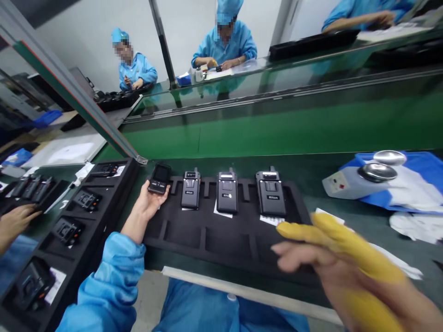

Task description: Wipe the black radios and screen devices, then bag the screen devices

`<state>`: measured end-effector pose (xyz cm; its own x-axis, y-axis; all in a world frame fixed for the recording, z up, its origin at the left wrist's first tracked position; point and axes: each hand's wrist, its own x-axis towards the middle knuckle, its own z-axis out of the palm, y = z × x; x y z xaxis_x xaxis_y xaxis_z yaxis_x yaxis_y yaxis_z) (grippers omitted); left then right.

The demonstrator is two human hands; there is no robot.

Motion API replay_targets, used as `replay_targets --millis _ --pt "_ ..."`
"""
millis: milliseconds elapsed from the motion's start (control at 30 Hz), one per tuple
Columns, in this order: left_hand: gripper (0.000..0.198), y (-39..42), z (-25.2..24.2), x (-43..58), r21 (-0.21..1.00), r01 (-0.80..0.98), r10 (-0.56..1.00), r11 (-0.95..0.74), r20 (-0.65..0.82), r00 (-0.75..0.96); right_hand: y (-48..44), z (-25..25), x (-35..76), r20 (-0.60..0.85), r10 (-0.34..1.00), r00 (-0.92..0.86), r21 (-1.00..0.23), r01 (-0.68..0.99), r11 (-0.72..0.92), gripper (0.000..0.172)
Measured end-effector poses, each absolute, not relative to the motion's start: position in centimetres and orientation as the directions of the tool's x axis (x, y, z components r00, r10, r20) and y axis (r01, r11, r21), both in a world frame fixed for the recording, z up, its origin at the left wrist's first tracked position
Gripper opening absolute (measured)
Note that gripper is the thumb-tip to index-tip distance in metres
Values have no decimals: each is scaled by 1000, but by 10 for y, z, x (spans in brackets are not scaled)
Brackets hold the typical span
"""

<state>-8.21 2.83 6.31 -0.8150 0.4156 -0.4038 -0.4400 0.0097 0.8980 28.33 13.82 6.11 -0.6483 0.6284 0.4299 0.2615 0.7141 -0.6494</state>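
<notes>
Blurred right hand (332, 251), fingers spread, some yellow-covered, nothing visibly held, by near-right corner of tray (224, 243). Left hand (154, 203) pinches handheld device (160, 179) at tray's far-left corner; probably light, stiff, fragile-screened: best gripped by sides. Three more devices (227, 193) along tray's far edge.

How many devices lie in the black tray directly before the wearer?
3, all in its far row: left device, middle device, right device. The right hand hides the near-right corner, where another could lie.
</notes>
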Motion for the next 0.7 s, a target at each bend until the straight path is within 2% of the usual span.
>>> replay_targets --millis 100,167,200,267,333,400,500,633,700 --pt "30 23 60 -78 904 -427 391 7 -396 -831 163 65 256 406 744 -531 -552 507 662 39" --pt "30 20 57 -74 921 -388 374 42 -374 -849 174 66 244 359 797 -485 -395 695 601 38" --pt "30 19 55 -73 931 -357 361 71 -357 -861 177 66 240 292 825 -485 -325 760 562 40" --pt "28 18 52 -72 956 -263 333 129 -292 -897 178 67 231 114 885 -452 -210 860 466 50" --pt "31 17 50 -73 966 -156 318 208 -218 -923 173 68 221 -47 924 -379 -119 921 371 67" --pt "50 15 49 -73 951 -53 325 304 -156 -933 168 68 211 -117 934 -337 -63 941 332 81" --pt "80 13 47 -75 872 126 362 472 -61 -930 165 65 200 -104 921 -376 -41 927 374 86" --pt "82 9 46 -78 734 299 406 609 35 -913 171 52 200 -42 922 -385 -80 921 381 83" --pt "82 6 47 -77 685 345 411 641 73 -909 176 47 205 53 934 -353 -195 914 356 84"
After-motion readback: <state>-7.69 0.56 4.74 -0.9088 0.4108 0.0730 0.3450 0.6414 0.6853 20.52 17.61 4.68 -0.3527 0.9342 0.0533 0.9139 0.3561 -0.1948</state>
